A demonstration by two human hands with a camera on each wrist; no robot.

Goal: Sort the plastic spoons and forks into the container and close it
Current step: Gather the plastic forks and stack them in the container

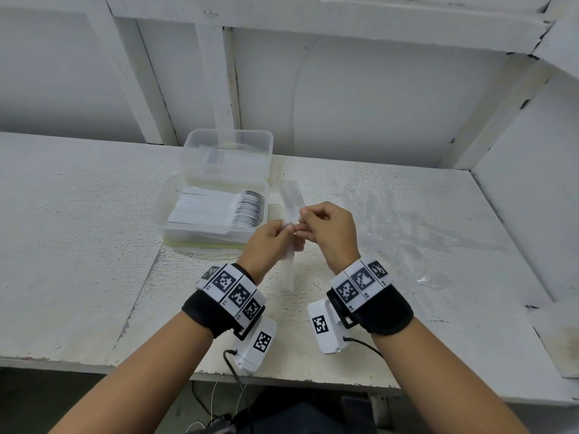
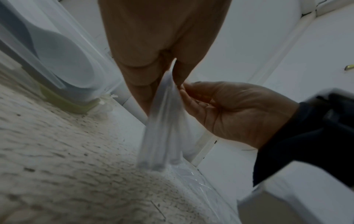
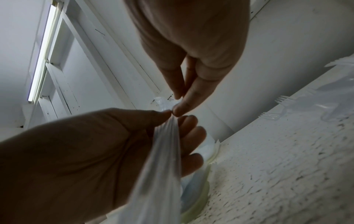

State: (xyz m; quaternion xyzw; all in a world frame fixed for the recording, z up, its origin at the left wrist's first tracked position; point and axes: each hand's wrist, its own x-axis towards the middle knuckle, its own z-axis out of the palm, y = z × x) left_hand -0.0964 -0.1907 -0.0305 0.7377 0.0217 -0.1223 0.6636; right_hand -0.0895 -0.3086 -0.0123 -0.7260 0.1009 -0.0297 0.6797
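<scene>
Item: bundle of clear plastic forks (image 1: pixel 289 214), held above the table (image 1: pixel 78 245) just right of the container (image 1: pixel 216 242); we see its tines pointing away and its handles hanging toward us.

Left hand (image 1: pixel 266 242): curled round the middle of the bundle, thumb pressed against it.

Right hand (image 1: pixel 329 227): fingers bent, thumb and fingertips pinching the bundle beside the left thumb.

Container: clear, with a pale green base edge, standing open on the table; we count a row of white spoons (image 1: pixel 219 211) lying inside, bowls to the right.

Lid (image 1: pixel 228 151): clear, behind the container, toward the wall.

Loose clear forks (image 3: pixel 275 115) and plastic wrap (image 1: pixel 432 280): on the table, right of the hands.
</scene>
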